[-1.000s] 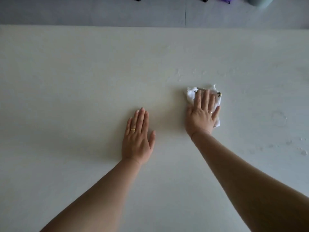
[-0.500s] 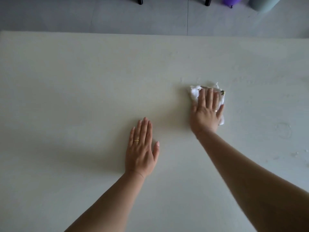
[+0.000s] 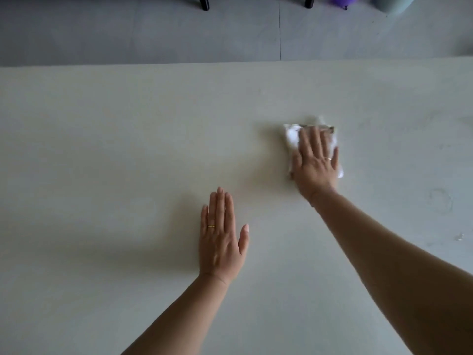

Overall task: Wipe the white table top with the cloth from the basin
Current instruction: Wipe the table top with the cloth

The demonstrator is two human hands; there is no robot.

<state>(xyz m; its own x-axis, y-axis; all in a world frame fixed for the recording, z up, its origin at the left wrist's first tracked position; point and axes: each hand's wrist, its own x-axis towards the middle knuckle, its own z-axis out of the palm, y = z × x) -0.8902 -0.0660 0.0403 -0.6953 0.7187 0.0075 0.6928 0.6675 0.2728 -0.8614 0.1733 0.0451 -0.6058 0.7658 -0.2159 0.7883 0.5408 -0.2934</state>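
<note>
Plainly the cloth lies under the right hand's straight fingers, left hand flat, released

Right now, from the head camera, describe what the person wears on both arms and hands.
The left forearm and right forearm are bare: no sleeve, watch or bracelet shows. The left hand wears a gold band on its ring finger. The right hand wears a gold ring too, apparently also on the ring finger. No gloves.
</note>
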